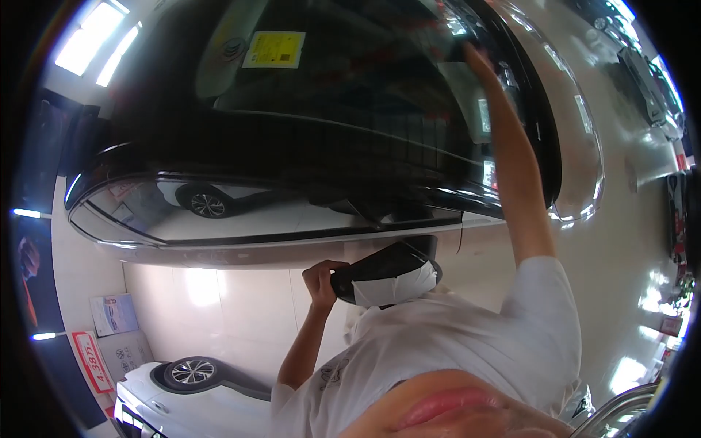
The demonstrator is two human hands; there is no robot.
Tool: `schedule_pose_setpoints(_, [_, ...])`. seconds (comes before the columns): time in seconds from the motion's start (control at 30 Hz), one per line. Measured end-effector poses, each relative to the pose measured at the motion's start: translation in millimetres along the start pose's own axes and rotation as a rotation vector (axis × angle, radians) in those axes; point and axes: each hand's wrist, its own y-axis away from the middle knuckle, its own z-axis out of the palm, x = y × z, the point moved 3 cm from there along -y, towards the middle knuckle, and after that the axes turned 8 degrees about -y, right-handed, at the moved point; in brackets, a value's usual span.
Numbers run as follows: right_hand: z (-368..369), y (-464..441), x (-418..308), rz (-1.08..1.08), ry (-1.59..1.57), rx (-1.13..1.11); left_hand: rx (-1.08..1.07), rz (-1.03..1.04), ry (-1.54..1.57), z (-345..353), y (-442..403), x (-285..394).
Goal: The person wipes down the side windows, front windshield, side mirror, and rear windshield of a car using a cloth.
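Note:
My left hand has its fingers bent round the outer end of a black car's side mirror. A white patch, perhaps a cover or a reflection, shows on the mirror's near side. My right arm stretches across the front of the car. At its end my right hand is over the lower windshield, near the edge of the hood. Motion smears this hand, and its fingers cannot be made out. Something dark lies beside them, too blurred to name.
A yellow label is on the windshield glass. The car's side window reflects a wheel. Behind on the left stands a white car, with a red and white price sign and a poster nearby. Glossy floor tiles surround the car.

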Motion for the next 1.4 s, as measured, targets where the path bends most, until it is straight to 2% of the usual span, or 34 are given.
schedule_pose_setpoints(0.03, [9.7, 14.2, -87.5, -0.24, 0.26, -0.149, 0.008, 0.0, 0.001, -0.2, 2.2, -1.1])
schedule_pose_setpoints(0.23, [95.4, 157.3, -483.1, -0.555, -0.023, -0.208, 0.094, -0.021, 0.016, 2.8, 3.0, -10.0])
schedule_pose_setpoints(0.27, [102.4, 188.9, -534.6, -0.608, -0.046, -0.336, 0.062, -0.015, 0.014, 5.3, 4.0, -9.7])
schedule_pose_setpoints(0.3, [84.5, 230.7, -575.4, -0.548, -0.031, -0.407, 0.099, -0.022, 0.004, 4.7, 5.1, -10.3])
schedule_pose_setpoints(0.37, [89.4, 288.9, -622.8, -0.732, -0.088, -0.375, 0.155, -0.039, 0.009, 4.4, 7.1, -12.1])
schedule_pose_setpoints(0.43, [90.1, 312.7, -631.2, -0.8, -0.208, -0.45, 0.155, -0.047, 0.008, 5.1, 6.7, -10.4])
schedule_pose_setpoints(0.47, [90.8, 306.7, -626.0, -0.798, -0.211, -0.45, 0.156, -0.058, 0.011, 5.7, 7.0, -9.8])
schedule_pose_setpoints(0.53, [98.7, 284.8, -610.9, -0.855, -0.252, -0.62, 0.147, -0.05, 0.018, 5.0, 6.6, -10.1])
schedule_pose_setpoints(0.57, [112.8, 266.4, -598.0, -0.902, -0.213, -0.535, 0.142, -0.042, 0.034, 5.8, 6.2, -10.8])
schedule_pose_setpoints(0.63, [47.7, 251.7, -542.9, -0.623, -0.365, -0.547, 0.153, -0.056, 0.021, 6.6, 5.5, -13.9])
schedule_pose_setpoints(0.7, [61.3, 190.8, -487.2, -0.587, -0.326, -0.383, 0.147, -0.066, -0.026, 4.1, 7.5, -15.4])
schedule_pose_setpoints(0.73, [48.1, 166.4, -446.4, -0.584, -0.305, -0.396, 0.151, -0.071, -0.026, 3.5, 7.2, -15.4])
schedule_pose_setpoints(0.77, [31.9, 151.9, -395.9, -0.46, -0.316, -0.265, 0.149, -0.07, -0.01, 4.1, 7.4, -14.6])
schedule_pose_setpoints(0.8, [36.0, 112.5, -338.6, -0.591, -0.358, -0.234, 0.147, -0.068, 0.008, 4.6, 7.1, -13.6])
schedule_pose_setpoints(0.83, [35.9, 78.1, -273.0, -0.397, -0.144, -0.297, 0.143, -0.065, -0.001, 4.5, 6.5, -11.5])
schedule_pose_setpoints(0.87, [16.9, 63.9, -221.0, -0.406, -0.098, -0.241, 0.154, -0.066, 0.0, 3.7, 6.8, -10.0])
schedule_pose_setpoints(0.97, [-21.3, 12.3, -3.5, -0.139, -0.113, -0.165, 0.121, -0.038, -0.004, 4.1, 3.4, -8.0])
schedule_pose_setpoints(1.0, [-45.5, 21.4, 46.5, -0.017, -0.067, -0.093, 0.137, -0.033, -0.004, 3.4, 1.0, -9.0])
schedule_pose_setpoints(1.03, [-89.2, 64.2, 40.4, 0.143, -0.038, -0.12, 0.107, -0.063, 0.013, 2.8, 2.3, -11.6])
schedule_pose_setpoints(1.07, [-92.9, 56.1, 96.4, 0.27, -0.024, -0.013, 0.077, -0.095, 0.032, 3.1, 4.4, -13.9])
schedule_pose_setpoints(1.1, [-113.3, 78.5, 93.7, 0.209, 0.032, -0.071, 0.083, -0.079, 0.027, 3.3, 4.2, -14.0])
schedule_pose_setpoints(1.13, [-100.9, 48.1, 155.8, 0.297, 0.142, -0.124, 0.099, -0.079, 0.03, 3.0, 3.3, -12.9])
schedule_pose_setpoints(1.17, [-112.2, 59.3, 136.9, 0.398, 0.023, -0.037, 0.086, -0.058, 0.032, 3.1, 3.0, -10.3])
schedule_pose_setpoints(1.2, [-103.0, 41.8, 152.4, 0.359, 0.033, -0.024, 0.075, -0.036, 0.033, 2.8, 2.1, -8.4])
schedule_pose_setpoints(1.23, [-96.3, 36.1, 133.6, 0.344, 0.033, -0.038, 0.053, -0.059, 0.002, 2.2, 2.6, -7.3])
schedule_pose_setpoints(1.3, [-85.6, 28.4, 83.8, 0.566, 0.023, -0.016, 0.099, -0.053, 0.012, 3.5, 4.9, -3.1])
schedule_pose_setpoints(1.33, [-70.1, 14.7, 55.0, 0.54, 0.009, -0.022, 0.106, -0.027, 0.027, 3.5, 2.3, -5.1])
schedule_pose_setpoints(1.4, [-26.9, -37.1, 2.3, 0.325, 0.09, -0.134, 0.115, -0.009, 0.055, 1.7, 1.7, -7.1])
